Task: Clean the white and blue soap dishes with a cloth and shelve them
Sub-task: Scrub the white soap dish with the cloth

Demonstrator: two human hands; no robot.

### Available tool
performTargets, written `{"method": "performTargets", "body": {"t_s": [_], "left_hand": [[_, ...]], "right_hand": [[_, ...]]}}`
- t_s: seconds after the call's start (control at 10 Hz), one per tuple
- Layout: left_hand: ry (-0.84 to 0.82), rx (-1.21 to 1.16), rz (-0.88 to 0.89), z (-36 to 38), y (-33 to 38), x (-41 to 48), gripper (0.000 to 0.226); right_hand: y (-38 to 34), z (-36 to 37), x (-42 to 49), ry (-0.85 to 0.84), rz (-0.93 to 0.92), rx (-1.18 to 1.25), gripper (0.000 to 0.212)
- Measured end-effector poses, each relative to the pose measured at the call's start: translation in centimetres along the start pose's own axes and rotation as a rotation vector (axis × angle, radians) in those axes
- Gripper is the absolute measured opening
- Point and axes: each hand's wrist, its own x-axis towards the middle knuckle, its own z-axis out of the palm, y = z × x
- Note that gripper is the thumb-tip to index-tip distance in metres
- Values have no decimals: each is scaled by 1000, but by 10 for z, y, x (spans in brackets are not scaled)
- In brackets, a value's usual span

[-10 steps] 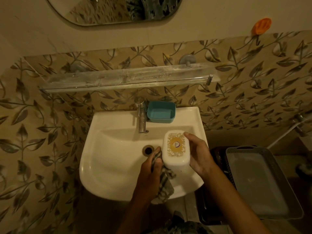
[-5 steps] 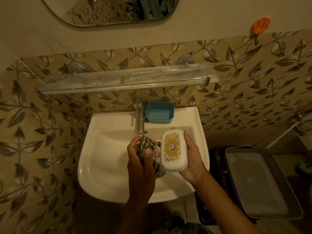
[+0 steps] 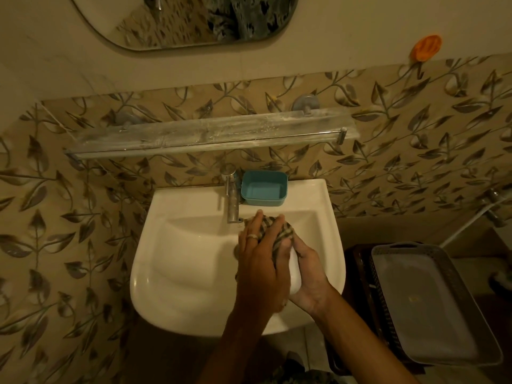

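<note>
No readable text, label, brand, number or sign appears anywhere.

A white washbasin (image 3: 194,273) sits at the centre of the frame, fixed against the leaf-patterned wall. On its back ledge, just right of the metal tap (image 3: 232,195), rests the blue soap dish (image 3: 264,187), open side up. Above it, across the upper middle of the frame, runs a glass shelf (image 3: 207,134) with a metal rail along its front; its surface looks streaked and carries nothing. At the lower right, a grey plastic tray (image 3: 432,309) lies on a dark crate (image 3: 360,275).
</note>
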Motion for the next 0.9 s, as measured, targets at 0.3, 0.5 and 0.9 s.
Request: {"method": "performTargets", "body": {"t_s": [0.3, 0.5, 0.9], "left_hand": [[16, -188, -80, -1, 12, -12, 40], [-15, 646, 32, -1, 40, -8, 57], [-12, -157, -53, -18, 26, 37, 49]], "right_hand": [[-30, 25, 14, 46, -97, 4, 47], [-33, 22, 19, 23, -60, 5, 40], [-62, 50, 17, -96, -192, 63, 57]]}}
